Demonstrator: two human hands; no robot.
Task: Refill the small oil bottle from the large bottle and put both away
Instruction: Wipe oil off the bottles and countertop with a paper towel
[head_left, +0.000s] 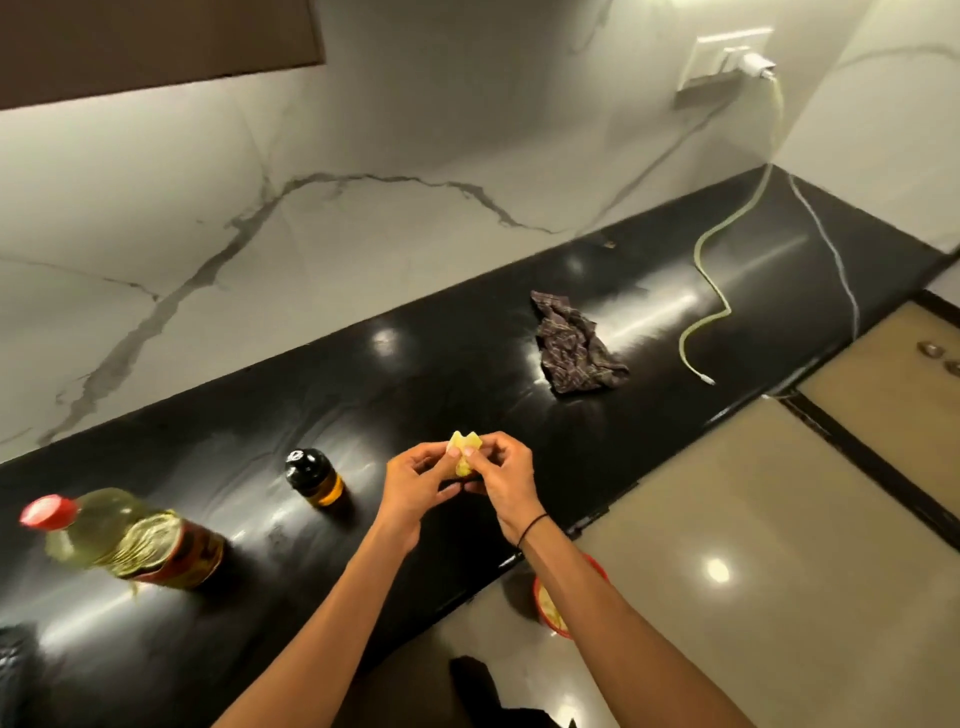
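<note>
The large oil bottle stands at the left of the black counter, with a red cap, yellow oil and a dark label. The small dark bottle with a black cap stands right of it, holding a little amber oil. Above the counter's front edge my left hand and my right hand meet. Together they pinch a small crumpled yellow piece between their fingertips; I cannot tell what it is. Both hands are to the right of the small bottle and apart from it.
A crumpled dark patterned cloth lies further right on the counter. A pale charger cable snakes down from a wall socket. A red-rimmed bin stands on the floor beneath my right forearm. A marble wall backs the counter.
</note>
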